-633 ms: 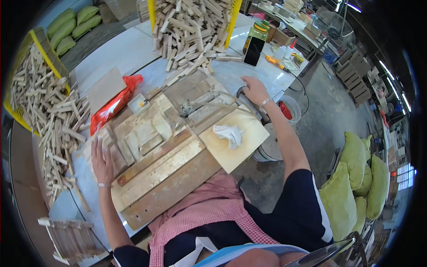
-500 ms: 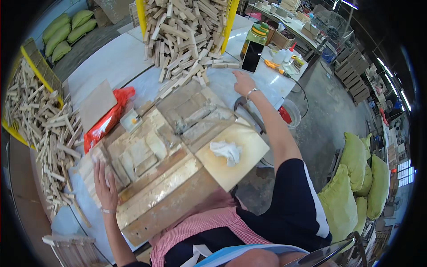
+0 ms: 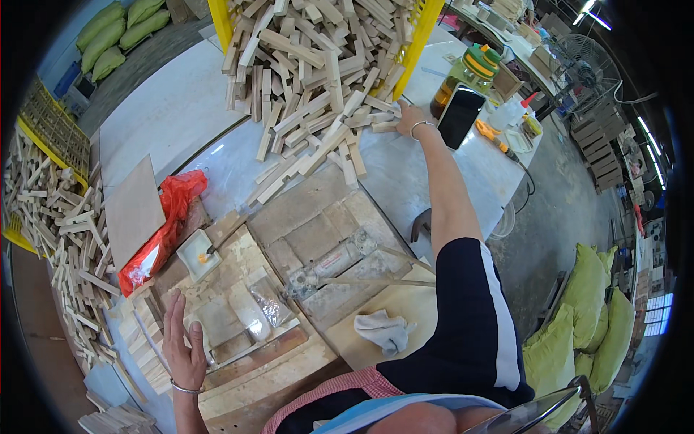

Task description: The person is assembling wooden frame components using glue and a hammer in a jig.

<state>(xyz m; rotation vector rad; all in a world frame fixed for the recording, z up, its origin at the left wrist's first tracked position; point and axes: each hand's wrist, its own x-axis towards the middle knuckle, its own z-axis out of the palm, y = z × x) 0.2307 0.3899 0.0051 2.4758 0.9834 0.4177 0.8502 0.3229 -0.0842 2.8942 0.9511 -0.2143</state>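
Note:
My right hand (image 3: pixel 409 120) reaches out to the right edge of a large pile of pale wooden sticks (image 3: pixel 303 101). It touches the ends of a few loose sticks (image 3: pixel 385 126) there; its fingers are partly hidden, so a grip cannot be made out. My left hand (image 3: pixel 185 354) hovers with fingers stretched and thumb apart, holding nothing. Below it are a row of pale wood strips (image 3: pixel 141 340) and the left part of a worn wooden work board (image 3: pixel 260 394). On the board lie a clear plastic piece (image 3: pixel 271 304) and a small white dish (image 3: pixel 196 254) with a brush in it.
A phone (image 3: pixel 461 116) leans against a green-lidded bottle (image 3: pixel 466 76) beside my right hand. An orange-handled tool (image 3: pixel 491 132) lies farther right. A white cloth (image 3: pixel 383 331) rests on a light board. Red plastic (image 3: pixel 170 224) lies left; a second stick heap (image 3: pixel 58 224) spills from a yellow crate.
My right hand has moved from the table by the phone to the sticks at the pile's edge. My left hand has lifted off the wood strips. The view has shifted closer to the table.

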